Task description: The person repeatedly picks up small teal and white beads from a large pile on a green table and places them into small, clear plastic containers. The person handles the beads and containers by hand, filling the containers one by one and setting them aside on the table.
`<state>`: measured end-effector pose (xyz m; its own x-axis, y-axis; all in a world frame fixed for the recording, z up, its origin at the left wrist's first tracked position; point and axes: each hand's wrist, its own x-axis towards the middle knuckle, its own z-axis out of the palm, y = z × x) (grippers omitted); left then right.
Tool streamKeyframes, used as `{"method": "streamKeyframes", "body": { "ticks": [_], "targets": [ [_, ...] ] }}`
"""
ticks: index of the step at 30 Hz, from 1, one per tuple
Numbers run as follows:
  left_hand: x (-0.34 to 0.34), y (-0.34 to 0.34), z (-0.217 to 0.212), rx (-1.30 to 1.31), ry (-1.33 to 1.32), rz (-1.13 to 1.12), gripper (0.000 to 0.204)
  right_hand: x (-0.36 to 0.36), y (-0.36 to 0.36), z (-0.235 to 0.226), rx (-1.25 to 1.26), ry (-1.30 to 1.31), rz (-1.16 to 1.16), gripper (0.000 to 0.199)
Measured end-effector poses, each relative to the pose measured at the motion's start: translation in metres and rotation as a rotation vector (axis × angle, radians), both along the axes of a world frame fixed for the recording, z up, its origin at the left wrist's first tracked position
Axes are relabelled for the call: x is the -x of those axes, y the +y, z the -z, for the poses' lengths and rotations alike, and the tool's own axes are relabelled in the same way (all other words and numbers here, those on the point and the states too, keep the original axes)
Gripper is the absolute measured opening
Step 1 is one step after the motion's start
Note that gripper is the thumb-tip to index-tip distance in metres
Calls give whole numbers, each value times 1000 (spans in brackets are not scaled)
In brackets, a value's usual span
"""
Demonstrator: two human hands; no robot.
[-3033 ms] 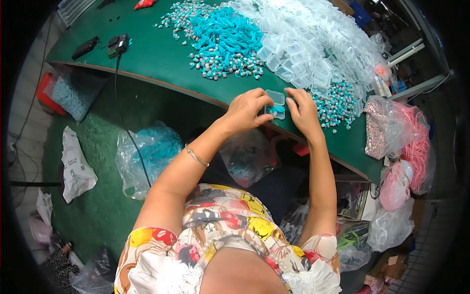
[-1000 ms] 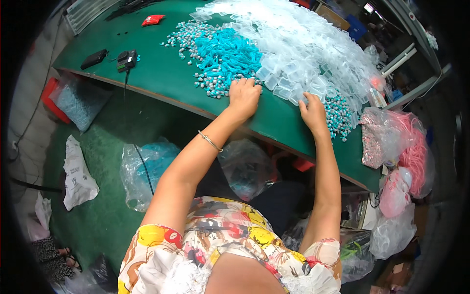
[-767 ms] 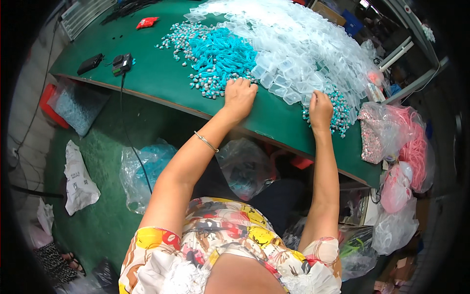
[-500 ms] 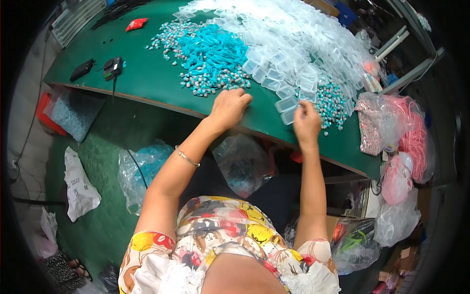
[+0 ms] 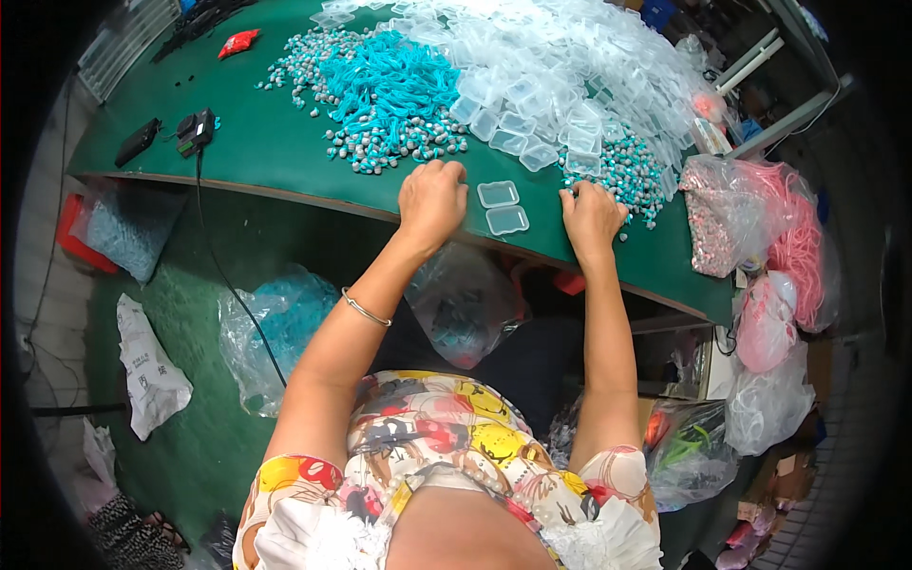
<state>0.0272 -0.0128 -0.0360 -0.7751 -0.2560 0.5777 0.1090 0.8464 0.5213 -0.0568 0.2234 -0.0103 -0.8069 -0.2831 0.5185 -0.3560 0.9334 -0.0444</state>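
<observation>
Currently: Hands Resting at the Surface Edge, Case Laid Open Between Them

A small clear hinged plastic case (image 5: 503,207) is laid open and flat on the green surface (image 5: 285,152), near its front edge, between the two hands and touching neither. The left hand (image 5: 432,195) is placed knuckles-up, fingers curled loosely downward at the rim of a pile of teal corded pieces with grey ends (image 5: 389,90); whether anything is pinched beneath cannot be told. The right hand (image 5: 591,214) is likewise curled, fingertips set against a smaller scatter of the same teal-and-grey pieces (image 5: 622,171); its grip is hidden too. A broad heap of empty clear plastic cases (image 5: 570,66) is kept just behind. Judged from this layout, stock is heaped within easy reach of each hand, and the open case is kept central.
</observation>
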Motion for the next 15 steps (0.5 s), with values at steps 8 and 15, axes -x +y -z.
{"method": "streamKeyframes", "body": {
  "ticks": [8,15],
  "targets": [
    [-14,2,-11,-291,-68,121,9,-20,-3,-6,324,-246,-334,11],
    [-24,26,-19,-261,-31,401,12,-40,-19,-17,243,-244,-771,16]
  ]
}}
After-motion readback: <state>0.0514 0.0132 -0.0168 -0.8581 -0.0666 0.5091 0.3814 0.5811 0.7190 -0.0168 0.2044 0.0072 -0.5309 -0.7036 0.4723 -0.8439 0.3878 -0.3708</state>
